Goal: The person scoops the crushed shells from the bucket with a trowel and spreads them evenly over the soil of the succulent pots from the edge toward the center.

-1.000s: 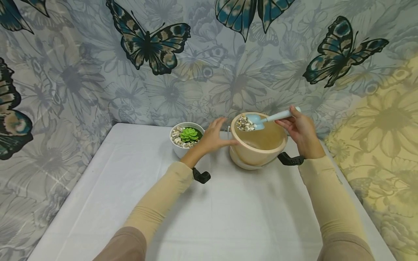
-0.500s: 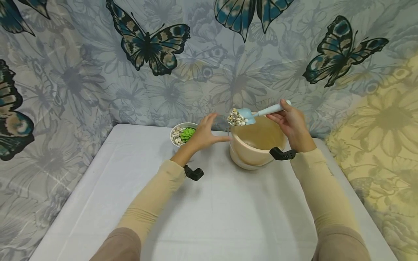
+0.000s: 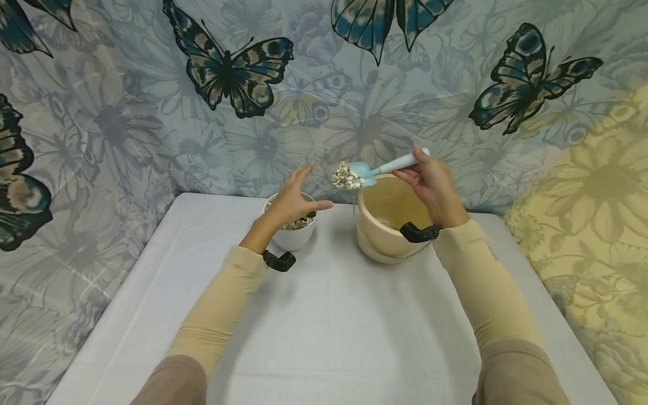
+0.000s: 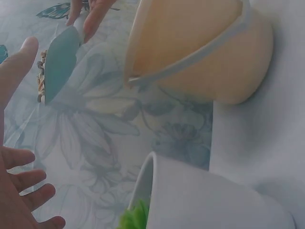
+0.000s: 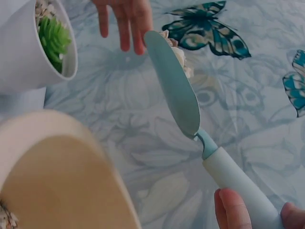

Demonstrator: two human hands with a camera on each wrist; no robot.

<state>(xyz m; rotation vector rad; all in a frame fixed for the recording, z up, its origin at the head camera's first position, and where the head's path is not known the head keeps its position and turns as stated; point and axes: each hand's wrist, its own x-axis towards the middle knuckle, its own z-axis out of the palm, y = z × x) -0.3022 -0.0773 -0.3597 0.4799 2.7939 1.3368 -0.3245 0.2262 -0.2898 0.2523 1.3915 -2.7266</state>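
My right hand [image 3: 432, 185] grips the pale handle of a light blue trowel [image 3: 363, 170], which carries a heap of small pebbles [image 3: 346, 177]. The blade hangs in the air just left of a cream bucket [image 3: 377, 242], and some pebbles [image 5: 7, 218] lie inside that bucket in the right wrist view. Above a white pot [image 3: 295, 239] my left hand [image 3: 288, 202] hovers with fingers spread, holding nothing. In the pot, a green succulent [image 5: 53, 40] stands among pebbles; the left hand mostly hides it in the head view.
A white cloth covers the table [image 3: 324, 326]. Close behind its far edge hangs a butterfly-patterned backdrop [image 3: 314, 112]. The bucket has a thin handle [image 4: 200, 50] hanging down its side.
From over the bucket, the loaded trowel has moved left and slightly up with my right hand. My left hand has also shifted left, from between pot and bucket to over the pot.
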